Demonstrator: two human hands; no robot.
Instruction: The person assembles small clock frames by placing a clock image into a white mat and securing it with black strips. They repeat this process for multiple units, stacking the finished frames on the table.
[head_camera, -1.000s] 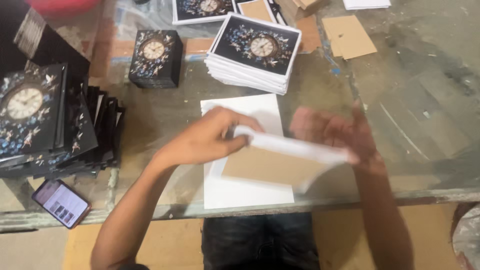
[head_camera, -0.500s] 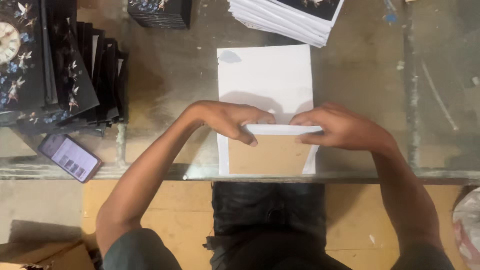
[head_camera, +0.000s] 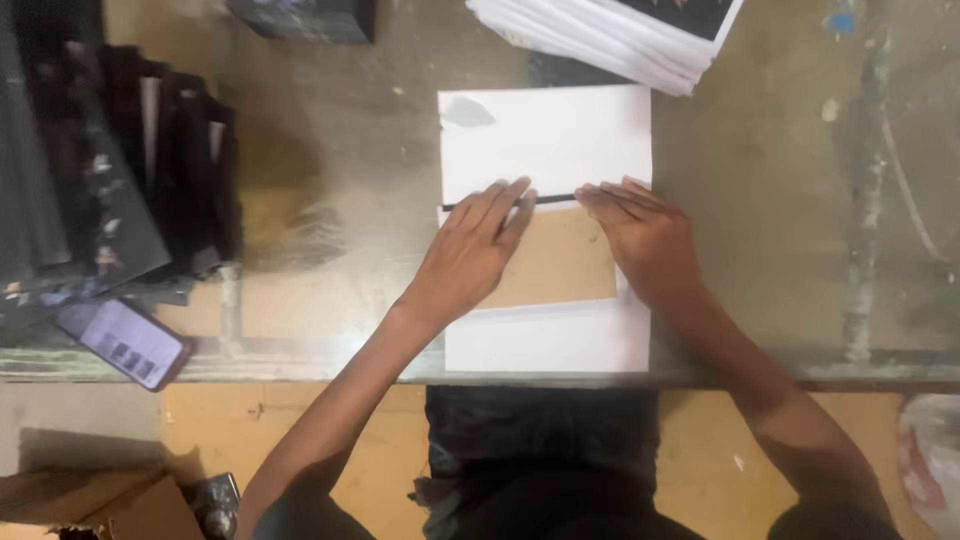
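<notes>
A white sheet (head_camera: 545, 140) lies flat on the glass table in front of me, with a brown cardboard rectangle (head_camera: 560, 260) laid on its middle. A thin dark line runs along the cardboard's far edge. My left hand (head_camera: 470, 250) lies flat on the left part of the cardboard, fingers spread toward that edge. My right hand (head_camera: 640, 235) presses flat on the cardboard's right end, fingertips at the same edge. Neither hand grips anything.
A stack of white-edged dark printed boards (head_camera: 610, 30) sits beyond the sheet. Fanned dark folded boxes (head_camera: 110, 170) lie at the left, a phone (head_camera: 125, 343) near the table's front edge (head_camera: 300, 365). A dark box (head_camera: 305, 18) stands at the back. Brown cardboard (head_camera: 90, 500) lies on the floor.
The cardboard piece, held tilted above the sheet a second ago, now lies flat on it. Both hands have gone from gripping its edge to pressing flat on top.
</notes>
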